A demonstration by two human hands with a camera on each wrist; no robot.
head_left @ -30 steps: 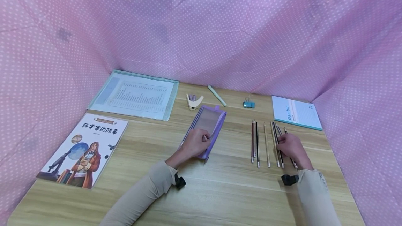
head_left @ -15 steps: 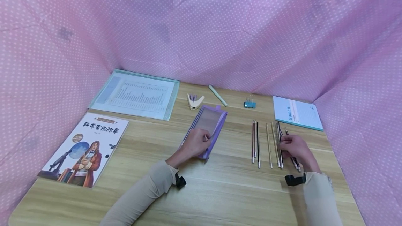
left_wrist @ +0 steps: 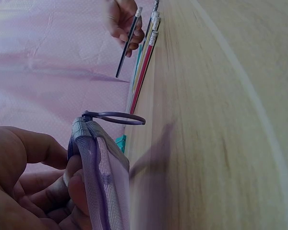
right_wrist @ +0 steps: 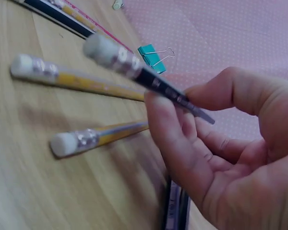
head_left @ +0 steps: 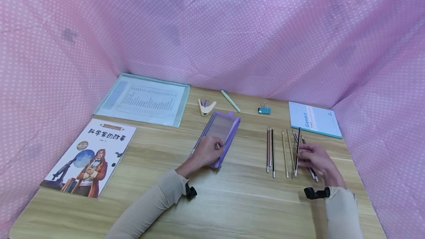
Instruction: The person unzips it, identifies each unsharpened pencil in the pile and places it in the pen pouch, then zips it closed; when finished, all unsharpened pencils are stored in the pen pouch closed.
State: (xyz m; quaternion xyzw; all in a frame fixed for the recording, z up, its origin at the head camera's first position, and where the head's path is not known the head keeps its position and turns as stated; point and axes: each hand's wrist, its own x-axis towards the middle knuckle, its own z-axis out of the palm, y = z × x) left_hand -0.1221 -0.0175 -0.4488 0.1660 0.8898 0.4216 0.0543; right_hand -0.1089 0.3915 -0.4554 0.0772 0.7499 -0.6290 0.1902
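Between thumb and fingers my right hand (head_left: 315, 156) pinches a dark pencil (right_wrist: 156, 84) with a white eraser, lifted clear of the table in both wrist views. Two yellow pencils (right_wrist: 96, 82) lie just left of that hand, and dark pencils (right_wrist: 175, 206) lie partly hidden beneath it. Further left is a small group with a red pencil (left_wrist: 144, 72) and a black pencil (head_left: 273, 154). My left hand (head_left: 207, 152) grips the near part of a purple mesh zip pencil case (head_left: 220, 124); its zip edge and a dark ring pull (left_wrist: 117, 117) show in the left wrist view.
Behind the case are a cream stapler (head_left: 206, 108), a pale green pen (head_left: 230, 101) and a teal binder clip (head_left: 264, 110). A notebook (head_left: 313, 119) lies back right. At left are a document folder (head_left: 146, 100) and an illustrated book (head_left: 89, 158). Pink dotted cloth (head_left: 212, 40) encloses the table.
My right hand has picked the dark pencil up out of the right-hand group and shifted slightly right. A yellow pencil has moved slightly right. My left hand stays on the pencil case.
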